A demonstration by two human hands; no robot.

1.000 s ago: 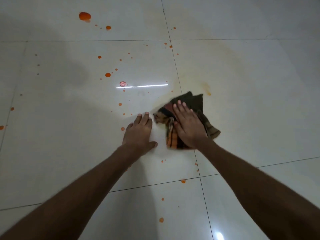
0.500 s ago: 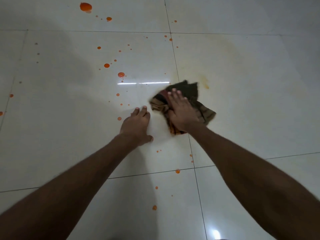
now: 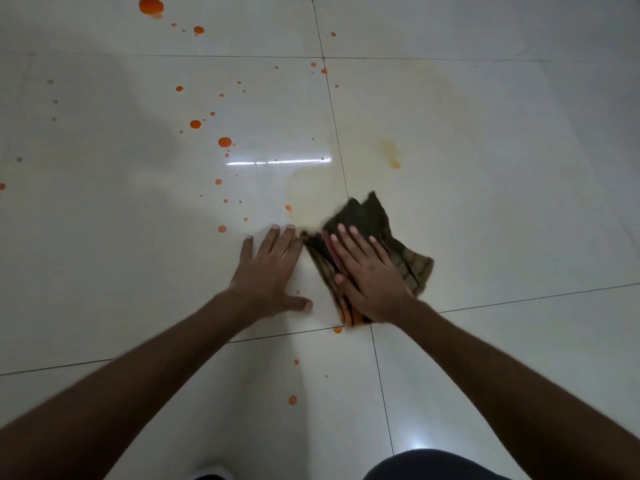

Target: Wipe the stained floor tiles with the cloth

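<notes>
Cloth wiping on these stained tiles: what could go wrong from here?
The cloth under the right hand already looks orange at its near edge, so it may smear rather than lift. The left hand, flat on the floor, sits close to wet orange drops and could spread them.

Crumpled dark cloth (image 3: 372, 220) (orange-striped) flat on orange-spattered pale floor tiles (image 3: 502, 202).

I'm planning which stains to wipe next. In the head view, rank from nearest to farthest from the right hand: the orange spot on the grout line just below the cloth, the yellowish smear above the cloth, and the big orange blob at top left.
From the right hand, which presses the cloth:
1. Grout-line spot, just below-left.
2. Yellowish smear, above.
3. Big blob, far top left.
</notes>
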